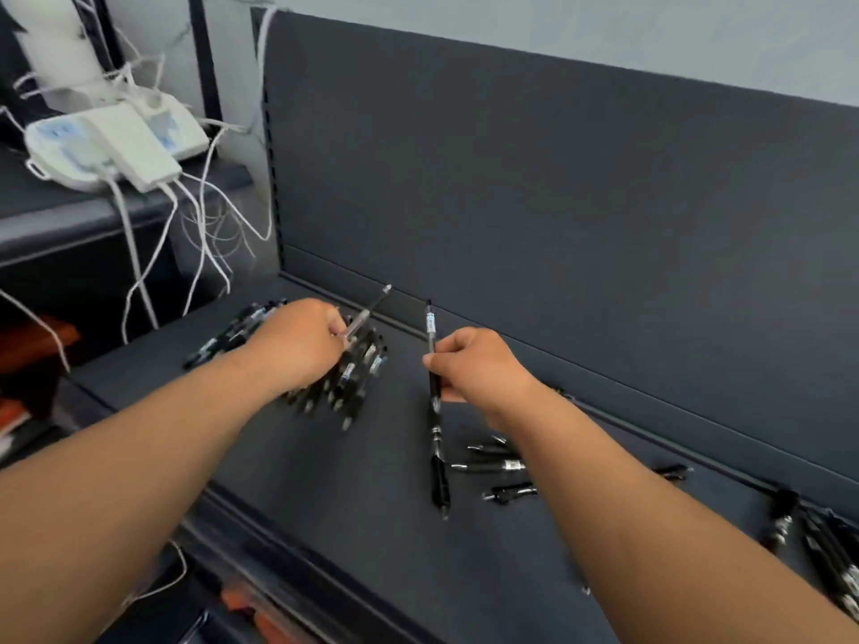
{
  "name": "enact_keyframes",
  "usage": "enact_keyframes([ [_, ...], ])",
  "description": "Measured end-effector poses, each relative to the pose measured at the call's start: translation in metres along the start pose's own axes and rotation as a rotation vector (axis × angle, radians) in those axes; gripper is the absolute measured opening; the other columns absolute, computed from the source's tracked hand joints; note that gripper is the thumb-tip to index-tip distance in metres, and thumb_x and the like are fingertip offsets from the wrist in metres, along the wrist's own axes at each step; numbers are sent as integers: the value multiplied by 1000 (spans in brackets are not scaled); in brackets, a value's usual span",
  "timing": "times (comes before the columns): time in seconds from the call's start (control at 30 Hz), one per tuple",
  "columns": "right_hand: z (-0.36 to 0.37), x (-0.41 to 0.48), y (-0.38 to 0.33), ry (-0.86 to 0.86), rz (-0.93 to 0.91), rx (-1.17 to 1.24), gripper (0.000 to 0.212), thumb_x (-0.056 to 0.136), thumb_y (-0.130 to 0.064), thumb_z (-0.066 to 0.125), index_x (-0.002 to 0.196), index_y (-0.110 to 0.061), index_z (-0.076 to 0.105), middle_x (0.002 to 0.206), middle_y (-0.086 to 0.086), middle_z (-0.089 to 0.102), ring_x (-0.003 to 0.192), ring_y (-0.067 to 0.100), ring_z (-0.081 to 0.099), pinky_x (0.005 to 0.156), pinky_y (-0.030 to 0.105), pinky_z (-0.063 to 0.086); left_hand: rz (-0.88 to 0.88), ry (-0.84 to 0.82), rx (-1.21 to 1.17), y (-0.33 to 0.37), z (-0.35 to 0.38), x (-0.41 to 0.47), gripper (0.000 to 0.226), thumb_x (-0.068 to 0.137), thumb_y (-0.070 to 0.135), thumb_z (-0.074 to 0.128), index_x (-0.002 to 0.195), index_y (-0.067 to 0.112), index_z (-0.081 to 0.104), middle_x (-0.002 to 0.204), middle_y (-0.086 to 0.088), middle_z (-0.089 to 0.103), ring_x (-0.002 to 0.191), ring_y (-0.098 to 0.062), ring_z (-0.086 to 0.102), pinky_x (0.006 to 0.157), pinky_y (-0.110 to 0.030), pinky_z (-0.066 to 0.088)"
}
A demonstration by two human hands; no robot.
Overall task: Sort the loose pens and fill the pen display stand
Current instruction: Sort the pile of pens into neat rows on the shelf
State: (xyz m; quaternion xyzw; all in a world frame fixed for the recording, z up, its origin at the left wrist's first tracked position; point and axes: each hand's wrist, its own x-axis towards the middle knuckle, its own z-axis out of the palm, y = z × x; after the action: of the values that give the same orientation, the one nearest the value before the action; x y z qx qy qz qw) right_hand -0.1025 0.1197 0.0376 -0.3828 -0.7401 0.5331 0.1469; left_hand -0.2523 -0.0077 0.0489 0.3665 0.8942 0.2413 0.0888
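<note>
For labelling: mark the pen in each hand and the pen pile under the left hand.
Left-hand pen (372,309): head view, middle of the barrel.
Right-hand pen (431,325): head view, white label on the barrel.
Pen pile (358,378): head view, a pen at its right side.

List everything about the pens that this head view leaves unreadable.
Head view throughout.
1. Pen pile: blurred, partly under the left hand gripping a clear pen; count unclear.
2. Pens beside the right forearm: forearm covers their ends.
3. Pens at the right edge: cut off by the frame.
4. Label on the black pen in the right hand: too small to read.
5. Display stand: not in view.
</note>
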Motion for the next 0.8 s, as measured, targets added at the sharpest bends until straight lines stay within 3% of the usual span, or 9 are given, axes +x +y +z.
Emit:
enact_keyframes([
  [0.2,52,16,-18,-103,98,87,15,88,-7,64,79,-11,53,84,10,65,67,14,65,55,23,55,-107,-8,23,-47,-16,10,9,89,21,58,83,22,65,95,-1,67,89,-22,61,79,-32,50],
  [0.37,75,32,-22,-102,163,102,21,88,-4,63,74,-11,49,88,16,64,75,22,68,70,32,60,-83,-51,119,-62,-13,24,14,87,11,54,78,17,63,85,-8,66,74,-24,57,66,-29,47],
  [0.47,85,40,-23,-90,169,56,25,89,-3,61,71,-12,46,83,12,57,71,19,62,83,41,57,-64,-70,155,-63,-9,29,13,86,9,53,78,14,63,76,-11,62,69,-26,57,62,-29,47],
  [0.57,90,41,-23,-101,190,94,10,93,-1,53,87,-9,55,78,8,58,67,13,58,71,29,59,-21,-31,170,-64,-6,31,17,88,24,57,84,10,65,81,-9,64,77,-25,59,69,-31,49],
  [0.63,90,40,-22,-99,175,89,18,94,1,44,101,-9,57,82,7,60,73,15,60,66,23,56,-5,-11,188,-64,-4,32,25,89,31,57,94,7,66,91,-8,67,83,-25,60,73,-33,49],
  [0.8,81,35,-16,-46,88,6,20,93,-2,44,100,-14,58,90,7,61,75,16,59,73,31,57,64,45,241,-56,1,33,24,89,32,56,104,13,62,100,-4,58,90,-22,55,71,-30,42],
])
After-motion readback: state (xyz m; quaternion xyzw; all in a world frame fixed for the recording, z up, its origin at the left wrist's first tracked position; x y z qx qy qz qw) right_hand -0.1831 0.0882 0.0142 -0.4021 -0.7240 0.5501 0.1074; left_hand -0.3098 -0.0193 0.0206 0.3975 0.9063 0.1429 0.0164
